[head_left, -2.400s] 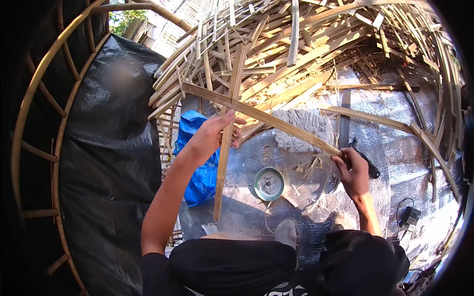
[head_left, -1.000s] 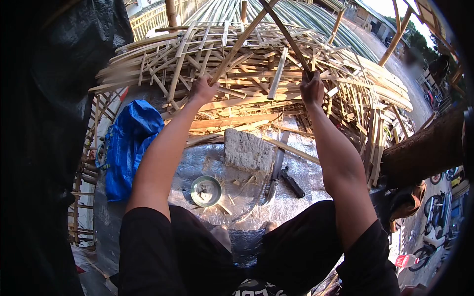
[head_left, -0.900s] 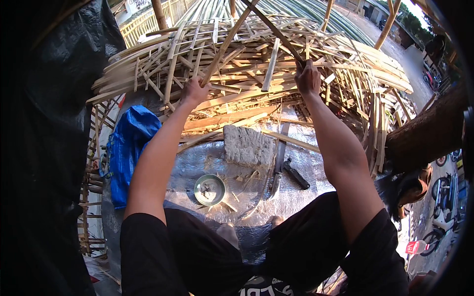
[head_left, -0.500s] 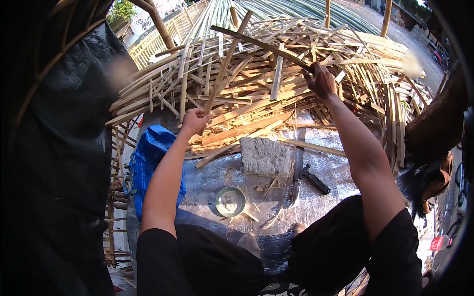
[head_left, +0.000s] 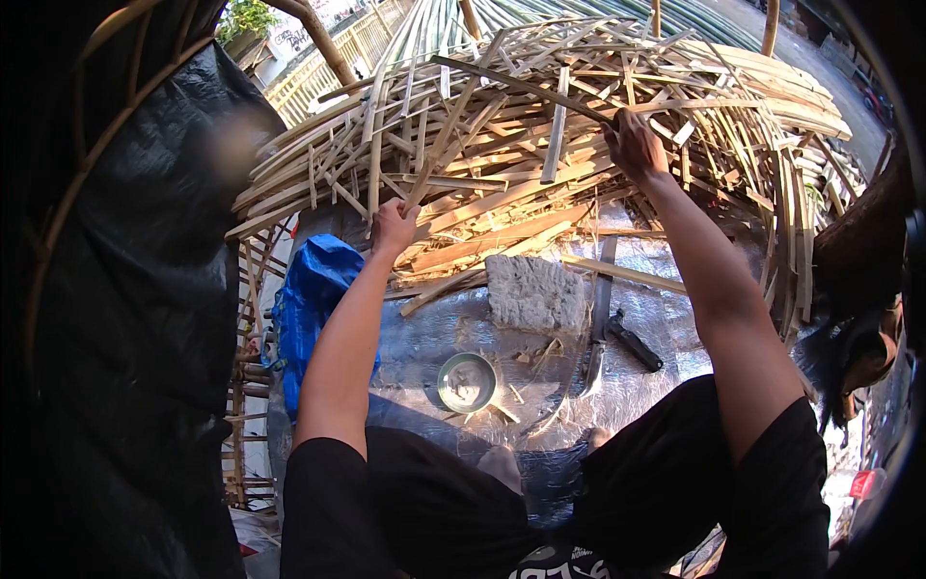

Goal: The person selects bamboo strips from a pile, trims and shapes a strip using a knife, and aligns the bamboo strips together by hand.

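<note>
My left hand (head_left: 394, 228) is closed around the lower end of a bamboo strip (head_left: 448, 130) that slants up and to the right. Farther right and higher, my right hand (head_left: 637, 145) grips the end of a darker bamboo strip (head_left: 521, 85), which runs up and to the left. Near their far ends the two strips cross in view; whether they touch I cannot tell. Both are held up in front of a large heap of split bamboo (head_left: 540, 227).
On the silvery mat (head_left: 415, 338) lie a rough grey block (head_left: 536, 294), a long blade (head_left: 602, 304), a black tool (head_left: 635, 345) and a round green-rimmed bowl (head_left: 467, 383). A blue bag (head_left: 318, 289) stands at the left, beside black sheeting (head_left: 154, 289).
Since half a second ago the view has shifted slightly, so the scene sits farther right. Earlier the strips were held lower, over the mat; my hands have since moved out over the heap, still holding them.
</note>
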Available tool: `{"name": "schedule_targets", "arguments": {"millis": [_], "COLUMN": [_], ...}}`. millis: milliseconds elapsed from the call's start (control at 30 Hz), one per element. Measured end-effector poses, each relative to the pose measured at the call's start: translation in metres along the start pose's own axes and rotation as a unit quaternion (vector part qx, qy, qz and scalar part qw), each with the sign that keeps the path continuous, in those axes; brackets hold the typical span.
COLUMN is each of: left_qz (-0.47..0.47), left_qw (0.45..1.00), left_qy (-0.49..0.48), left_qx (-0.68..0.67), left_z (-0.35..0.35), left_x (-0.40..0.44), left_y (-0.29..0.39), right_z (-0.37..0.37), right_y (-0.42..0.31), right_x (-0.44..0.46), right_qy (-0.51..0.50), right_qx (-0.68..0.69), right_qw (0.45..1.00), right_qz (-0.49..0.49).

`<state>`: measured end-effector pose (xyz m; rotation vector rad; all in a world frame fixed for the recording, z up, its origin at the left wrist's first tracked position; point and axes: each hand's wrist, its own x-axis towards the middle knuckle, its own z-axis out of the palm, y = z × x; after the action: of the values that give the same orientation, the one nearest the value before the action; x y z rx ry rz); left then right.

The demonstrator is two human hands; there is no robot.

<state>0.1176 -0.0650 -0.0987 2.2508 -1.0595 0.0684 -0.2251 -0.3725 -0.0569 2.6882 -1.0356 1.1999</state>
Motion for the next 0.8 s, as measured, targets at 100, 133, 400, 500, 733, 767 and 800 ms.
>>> {"name": "schedule_targets", "arguments": {"millis": [100,133,400,500,733,767,800], "left_qz": [-0.012,-0.026,-0.087,-0.09,-0.083,-0.08,-0.083], "left_qw": [1.0,0.998,0.964,0.934,0.912,0.917,0.918], "left_qy": [0.017,0.015,-0.011,-0.031,-0.054,-0.061,-0.067], "left_qx": [-0.024,-0.051,-0.252,-0.345,-0.398,-0.385,-0.381], "left_z": [0.032,0.04,0.055,0.054,0.036,0.034,0.033], "left_x": [0.019,0.021,0.024,0.019,0.014,0.013,0.013], "left_y": [0.013,0.022,0.096,0.108,0.099,0.097,0.095], "right_z": [0.011,0.016,0.032,0.038,0.048,0.051,0.05], "right_y": [-0.033,-0.044,-0.139,-0.164,-0.188,-0.186,-0.185], "right_x": [0.01,0.014,0.029,0.02,0.012,0.01,0.008], "right_qy": [0.001,0.007,0.022,0.015,-0.089,-0.09,-0.104], "right_qx": [0.032,0.039,0.126,0.186,0.292,0.293,0.283], "right_qw": [0.999,0.999,0.992,0.982,0.952,0.951,0.953], "right_qz": [-0.005,-0.014,0.005,-0.018,0.033,0.034,0.025]}}
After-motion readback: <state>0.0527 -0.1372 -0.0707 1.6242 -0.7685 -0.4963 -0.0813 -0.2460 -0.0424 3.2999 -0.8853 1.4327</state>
